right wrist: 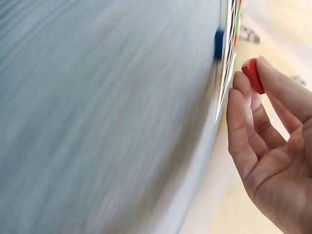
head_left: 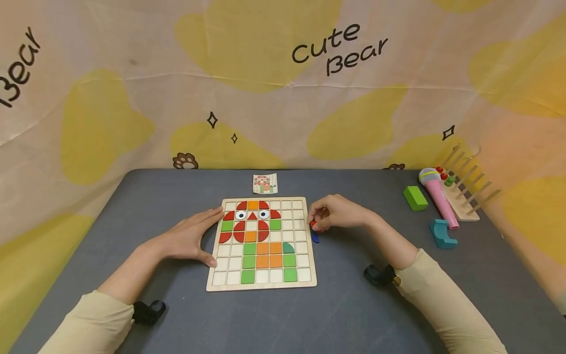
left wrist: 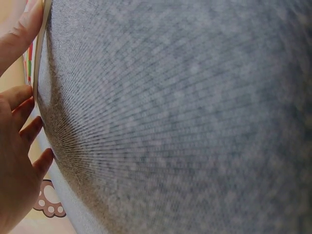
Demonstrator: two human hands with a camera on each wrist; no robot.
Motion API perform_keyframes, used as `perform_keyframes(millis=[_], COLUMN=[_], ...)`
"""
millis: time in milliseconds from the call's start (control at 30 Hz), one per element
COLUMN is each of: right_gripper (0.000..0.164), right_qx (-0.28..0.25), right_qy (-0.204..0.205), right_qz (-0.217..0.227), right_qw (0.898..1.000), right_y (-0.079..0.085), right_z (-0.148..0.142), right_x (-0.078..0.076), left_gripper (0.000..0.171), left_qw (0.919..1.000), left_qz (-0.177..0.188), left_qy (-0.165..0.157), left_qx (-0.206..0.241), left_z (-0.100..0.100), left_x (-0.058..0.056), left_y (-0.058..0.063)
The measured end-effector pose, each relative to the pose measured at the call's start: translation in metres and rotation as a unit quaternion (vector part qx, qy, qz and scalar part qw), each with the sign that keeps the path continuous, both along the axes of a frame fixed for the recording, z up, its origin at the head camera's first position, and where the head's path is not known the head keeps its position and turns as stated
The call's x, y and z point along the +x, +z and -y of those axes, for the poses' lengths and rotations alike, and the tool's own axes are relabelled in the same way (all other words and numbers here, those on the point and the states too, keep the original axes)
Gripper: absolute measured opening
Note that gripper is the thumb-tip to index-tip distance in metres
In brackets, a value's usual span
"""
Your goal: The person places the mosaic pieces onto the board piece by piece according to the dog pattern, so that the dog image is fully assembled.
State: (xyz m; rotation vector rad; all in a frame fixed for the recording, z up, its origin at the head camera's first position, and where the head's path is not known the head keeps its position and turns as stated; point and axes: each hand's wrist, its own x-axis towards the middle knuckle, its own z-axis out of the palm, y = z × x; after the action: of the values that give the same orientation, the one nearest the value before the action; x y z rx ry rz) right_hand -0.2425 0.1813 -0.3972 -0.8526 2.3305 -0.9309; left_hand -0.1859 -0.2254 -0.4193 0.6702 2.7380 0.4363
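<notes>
A wooden grid board (head_left: 276, 276) lies on the table, bearing red, green, orange and teal tiles and two eye tiles. My left hand (head_left: 187, 237) rests at its left edge, with fingertips by the upper part and thumb by the lower part of that side. Just off the right edge, my right hand (head_left: 339, 213) pinches a small red tile (right wrist: 253, 76) between thumb and fingertips. A blue piece (head_left: 315, 238) lies beside the board below that hand; the right wrist view shows the blue piece (right wrist: 219, 45) against the board's side.
Behind the board lies a small pattern card (head_left: 265, 183). Toward the right of the grey table (head_left: 283, 324) are a green block (head_left: 415, 198), a teal arch block (head_left: 442, 234), a pink toy microphone (head_left: 439, 199) and a wooden peg rack (head_left: 464, 196) with red and green beads.
</notes>
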Motion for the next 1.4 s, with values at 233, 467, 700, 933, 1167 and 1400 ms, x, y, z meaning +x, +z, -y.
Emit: perform_keyframes(millis=[233,467,700,933,1167,1400], right_gripper=[0.004,0.004,0.007,0.008,0.007,0.009], right_qx=[-0.037,-0.032,-0.023,-0.01,0.003,0.012], right_qy=[-0.012,-0.011,0.011,0.012,0.015,0.006], right_qz=[-0.007,-0.042,-0.048,-0.06,-0.091,-0.112], right_qw=[0.999,0.999,0.999,0.998,0.996,0.994], right_y=[-0.004,-0.004,-0.008,-0.009,-0.008,-0.009], right_z=[0.046,0.081,0.094,0.097,0.099,0.099], right_x=[-0.002,-0.001,0.002,0.005,0.008,0.009], left_gripper=[0.129,0.129,0.129,0.129,0.129,0.129], left_qw=[1.0,1.0,1.0,1.0,1.0,1.0], left_qz=[0.002,0.002,0.001,0.0,-0.004,-0.004], left_qy=[0.002,-0.001,-0.002,-0.002,-0.006,-0.002], left_qx=[-0.003,-0.002,-0.002,0.0,0.0,-0.002], left_z=[-0.001,-0.001,-0.001,0.0,0.0,0.0], left_x=[-0.001,-0.001,-0.002,-0.001,-0.001,-0.001], left_y=[0.0,0.0,-0.001,-0.001,-0.001,-0.001])
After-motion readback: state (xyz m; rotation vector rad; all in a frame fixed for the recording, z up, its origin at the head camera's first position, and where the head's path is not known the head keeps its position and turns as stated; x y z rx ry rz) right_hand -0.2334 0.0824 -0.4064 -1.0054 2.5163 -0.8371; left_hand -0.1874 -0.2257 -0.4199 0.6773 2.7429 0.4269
